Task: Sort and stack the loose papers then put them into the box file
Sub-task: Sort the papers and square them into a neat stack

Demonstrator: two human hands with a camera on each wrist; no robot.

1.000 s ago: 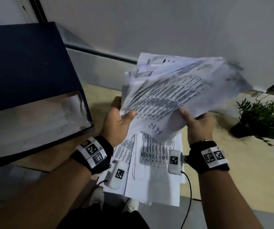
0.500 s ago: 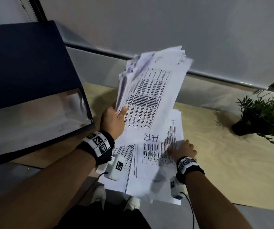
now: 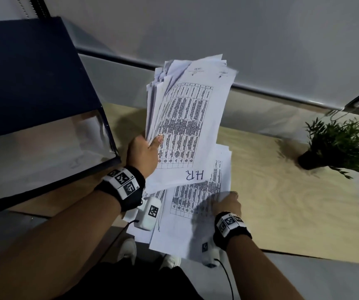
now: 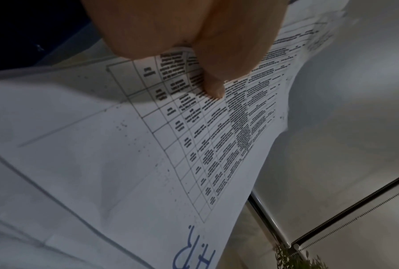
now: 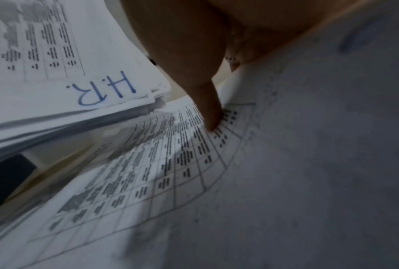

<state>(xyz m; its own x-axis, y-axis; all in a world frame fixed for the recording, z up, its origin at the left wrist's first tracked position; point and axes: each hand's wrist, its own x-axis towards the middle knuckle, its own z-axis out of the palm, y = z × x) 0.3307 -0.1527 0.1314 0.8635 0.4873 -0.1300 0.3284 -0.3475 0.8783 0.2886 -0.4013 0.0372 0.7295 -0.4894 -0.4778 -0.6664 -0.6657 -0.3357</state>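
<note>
My left hand [image 3: 150, 146] holds a thick stack of printed sheets [image 3: 191, 118] up off the table, marked "H.R." in blue at its near end. Its thumb [image 4: 214, 87] presses on the top sheet [image 4: 148, 163] and the fingers are hidden behind. More loose papers [image 3: 187, 230] lie on the wooden table below, overhanging its front edge. My right hand [image 3: 228, 199] is down on their right edge. Its thumb [image 5: 212, 112] presses on the top sheet [image 5: 171, 172], whose edge curls up between thumb and fingers. The dark blue box file [image 3: 33, 94] lies open at the left.
A small potted plant [image 3: 336, 146] stands at the right rear of the wooden table [image 3: 293, 213]. A grey wall with a rail runs behind. My shoes and the floor show below the table's front edge.
My right hand has let go of the raised stack and dropped to the papers on the table. The left hand has swung the stack more upright and holds it alone.
</note>
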